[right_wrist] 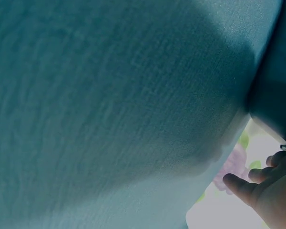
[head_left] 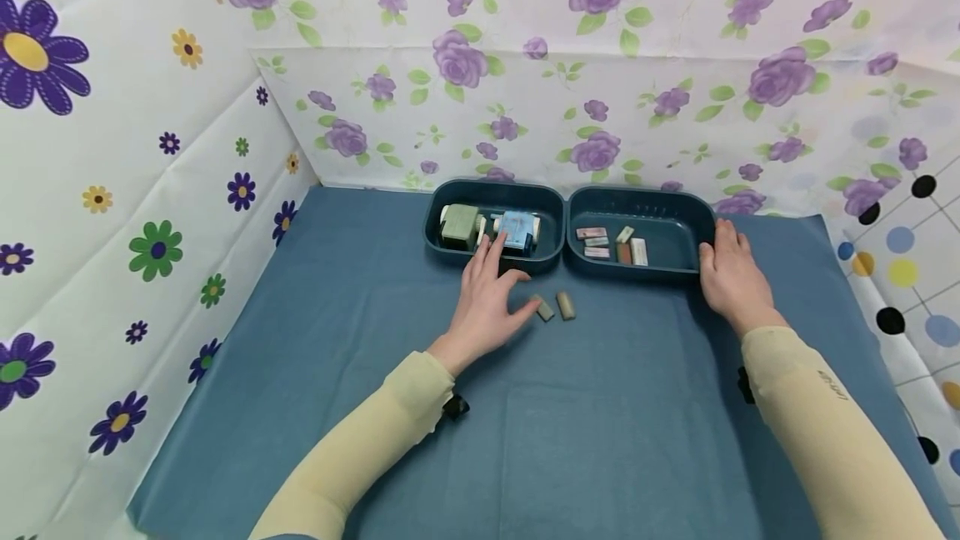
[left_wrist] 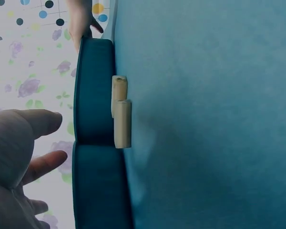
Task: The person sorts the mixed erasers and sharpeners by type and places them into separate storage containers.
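Observation:
My left hand (head_left: 486,298) hovers with spread, nearly straight fingers at the front rim of the left dark teal bin (head_left: 561,227), holding nothing. In that bin lie a boxy green item (head_left: 460,226) and a boxy light-blue item (head_left: 517,229), both with white parts; the fingertips overlap the blue one in the head view. Below the bins, two small greyish-beige blocks (head_left: 566,305) lie on the cloth near my left thumb. With straight fingers, my right hand (head_left: 735,277) rests against the right end of the right teal bin (head_left: 678,232).
Several small flat blocks (head_left: 596,240), some pinkish, some white or brown, lie in the left part of the right bin. Both bins stand side by side on blue cloth (head_left: 585,423), close to the flowered back wall (head_left: 517,98). Patterned sheets also flank both sides.

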Tool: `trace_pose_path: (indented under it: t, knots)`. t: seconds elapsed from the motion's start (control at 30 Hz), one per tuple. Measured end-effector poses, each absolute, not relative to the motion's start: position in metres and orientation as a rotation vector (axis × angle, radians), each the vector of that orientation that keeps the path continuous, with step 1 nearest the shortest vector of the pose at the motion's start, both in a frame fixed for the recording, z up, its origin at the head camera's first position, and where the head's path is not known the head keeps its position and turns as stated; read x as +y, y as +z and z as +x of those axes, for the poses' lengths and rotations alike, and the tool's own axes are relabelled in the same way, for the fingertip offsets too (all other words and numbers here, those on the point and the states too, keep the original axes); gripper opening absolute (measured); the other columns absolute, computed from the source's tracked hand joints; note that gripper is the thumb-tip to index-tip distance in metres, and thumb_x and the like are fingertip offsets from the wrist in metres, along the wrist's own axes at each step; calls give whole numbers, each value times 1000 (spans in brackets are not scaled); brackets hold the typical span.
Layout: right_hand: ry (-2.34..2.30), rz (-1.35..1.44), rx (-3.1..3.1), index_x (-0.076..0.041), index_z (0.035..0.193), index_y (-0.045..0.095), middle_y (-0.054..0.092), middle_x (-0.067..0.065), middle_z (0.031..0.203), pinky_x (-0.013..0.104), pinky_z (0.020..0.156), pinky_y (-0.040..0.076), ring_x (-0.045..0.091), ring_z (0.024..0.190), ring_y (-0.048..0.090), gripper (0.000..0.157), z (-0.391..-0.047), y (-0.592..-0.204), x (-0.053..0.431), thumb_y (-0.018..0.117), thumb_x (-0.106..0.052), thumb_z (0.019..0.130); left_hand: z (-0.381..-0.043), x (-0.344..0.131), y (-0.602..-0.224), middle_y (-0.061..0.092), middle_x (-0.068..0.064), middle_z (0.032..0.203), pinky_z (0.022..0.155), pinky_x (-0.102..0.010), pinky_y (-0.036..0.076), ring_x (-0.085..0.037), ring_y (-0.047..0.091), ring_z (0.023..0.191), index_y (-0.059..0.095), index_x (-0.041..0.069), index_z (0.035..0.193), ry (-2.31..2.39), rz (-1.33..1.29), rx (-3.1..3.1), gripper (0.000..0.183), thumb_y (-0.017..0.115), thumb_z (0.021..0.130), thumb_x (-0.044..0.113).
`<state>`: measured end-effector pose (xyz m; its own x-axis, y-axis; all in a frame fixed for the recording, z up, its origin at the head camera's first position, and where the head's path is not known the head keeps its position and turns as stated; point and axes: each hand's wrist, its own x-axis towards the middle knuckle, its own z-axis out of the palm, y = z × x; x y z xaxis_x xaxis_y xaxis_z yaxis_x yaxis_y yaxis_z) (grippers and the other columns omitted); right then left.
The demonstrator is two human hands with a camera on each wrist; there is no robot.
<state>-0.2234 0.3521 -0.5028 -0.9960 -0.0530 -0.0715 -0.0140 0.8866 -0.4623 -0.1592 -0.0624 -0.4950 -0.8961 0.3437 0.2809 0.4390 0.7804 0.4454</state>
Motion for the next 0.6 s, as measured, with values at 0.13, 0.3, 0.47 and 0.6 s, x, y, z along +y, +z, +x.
trace_pose_path:
  t: [0.13,0.3,0.47,0.6]
  knots:
    - [-721,-49,2966,0,169,-11,-10,28,175,75,122,11,55,159,-3,73,-223,-502,353,10,-47,116,-154,-61,-499,15,-18,177,126,-67,21,-37,-1,165,76,13,125,-740,-572,-2843,39,80,98,40]
    - [-722,-46,2972,0,169,-11,-9,28,175,75,122,12,55,159,-3,72,-223,-501,354,11,-45,117,-148,-51,-504,12,-18,178,127,-65,21,-43,2,164,73,12,131,-692,-537,-2922,47,80,97,45]
    - [-722,-53,2976,1,169,-11,-9,29,175,75,122,12,55,159,-2,72,-224,-502,353,12,-44,117,-142,-42,-510,5,-19,179,129,-63,15,-42,-3,164,69,11,136,-679,-479,-2939,55,82,95,46]
    - [-718,-53,2985,4,168,-9,-6,32,174,75,122,14,57,158,1,71,-223,-502,351,13,-41,118,-139,-38,-512,-1,-18,179,130,-62,7,-39,-14,163,68,11,138,-703,-448,-2913,58,83,95,45]
